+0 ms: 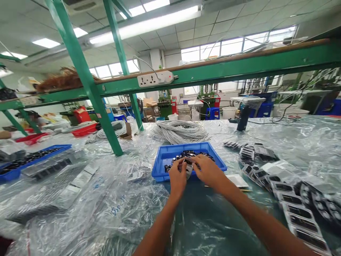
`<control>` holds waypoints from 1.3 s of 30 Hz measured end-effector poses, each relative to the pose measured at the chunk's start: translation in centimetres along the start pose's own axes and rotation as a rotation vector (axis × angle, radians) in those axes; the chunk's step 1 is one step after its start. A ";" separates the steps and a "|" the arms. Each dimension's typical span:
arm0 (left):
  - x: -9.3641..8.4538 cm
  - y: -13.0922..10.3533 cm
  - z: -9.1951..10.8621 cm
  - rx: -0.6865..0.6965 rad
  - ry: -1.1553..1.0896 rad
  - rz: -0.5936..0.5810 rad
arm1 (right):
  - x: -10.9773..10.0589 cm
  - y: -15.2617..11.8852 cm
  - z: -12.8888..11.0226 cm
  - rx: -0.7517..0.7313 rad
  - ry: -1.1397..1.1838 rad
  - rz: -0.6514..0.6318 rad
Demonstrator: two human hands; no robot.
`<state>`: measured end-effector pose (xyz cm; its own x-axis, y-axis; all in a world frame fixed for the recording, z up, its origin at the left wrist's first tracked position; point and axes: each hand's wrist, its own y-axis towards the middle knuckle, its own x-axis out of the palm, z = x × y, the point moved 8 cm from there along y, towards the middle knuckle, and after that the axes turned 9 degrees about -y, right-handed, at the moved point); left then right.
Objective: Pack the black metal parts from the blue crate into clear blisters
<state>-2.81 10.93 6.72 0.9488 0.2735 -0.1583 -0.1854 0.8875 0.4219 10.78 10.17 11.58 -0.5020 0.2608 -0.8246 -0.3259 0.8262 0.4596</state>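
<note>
Two hands at one small packet [189, 171]; my left hand [178, 176] pinches its left side, my right hand [207, 169] its upper right; both grips closed on it, exact fingertip contact partly hidden. Packet sits at the near rim of the blue tray [157, 176]; loose black pieces [167, 168] lie inside, beyond the fingers. Risks, as I judge them: uneven pull between the grips could twist the packet loose and drop it among the pieces; a lowered right forearm could nudge the white pad [237, 180] beside the tray; wrinkled clear sheeting [119, 199] on the counter [207, 213] could swallow a stray piece, its glare hiding it from me.
</note>
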 end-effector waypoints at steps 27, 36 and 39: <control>1.7 7.8 -3.6 -0.224 -0.476 -0.067 | 5.1 4.8 1.5 0.127 0.084 0.207; 1.7 8.2 -2.9 -0.160 -0.387 -0.236 | 5.1 4.8 5.9 0.256 0.492 0.186; 0.3 8.6 -3.2 -0.113 -0.163 -0.079 | 5.8 5.0 6.2 0.185 0.414 0.109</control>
<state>-4.88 19.80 7.46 0.9886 0.1459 -0.0360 -0.1278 0.9423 0.3094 11.22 18.91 6.99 -0.8154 0.1604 -0.5563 -0.1244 0.8899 0.4389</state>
